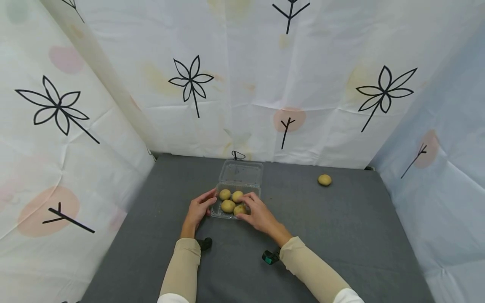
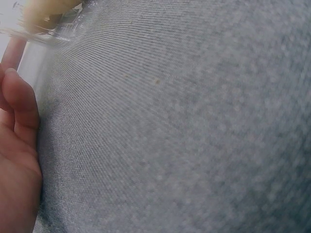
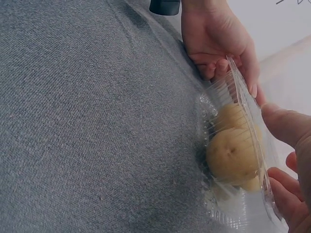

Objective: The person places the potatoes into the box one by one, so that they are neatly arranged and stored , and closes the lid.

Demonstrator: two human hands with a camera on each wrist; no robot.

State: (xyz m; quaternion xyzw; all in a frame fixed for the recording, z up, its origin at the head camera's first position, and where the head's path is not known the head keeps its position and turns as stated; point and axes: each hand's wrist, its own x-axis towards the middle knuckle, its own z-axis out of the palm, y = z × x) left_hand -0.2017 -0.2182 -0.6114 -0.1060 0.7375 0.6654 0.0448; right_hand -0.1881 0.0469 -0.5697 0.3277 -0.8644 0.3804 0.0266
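A clear plastic clamshell container [image 1: 214, 214] stands with its lid [image 1: 241, 173] folded back, and several potatoes [image 1: 227, 206] lie in its base. My left hand [image 1: 198, 210] grips the container's left side, the thumb by the rim and the fingers curled below it, as the right wrist view shows. My right hand [image 1: 260, 213] is over the right side, thumb and fingers spread above the front right potato [image 3: 232, 156]; contact with it is hard to tell. In the left wrist view, the left hand [image 2: 19, 145] shows beside the container's corner [image 2: 63, 36].
A single potato [image 1: 324, 180] lies on the grey cloth-covered table [image 1: 341, 235], far right. Patterned white curtains [image 1: 242, 84] enclose the back and sides. Dark wrist cameras [image 1: 270, 257] sit at both wrists.
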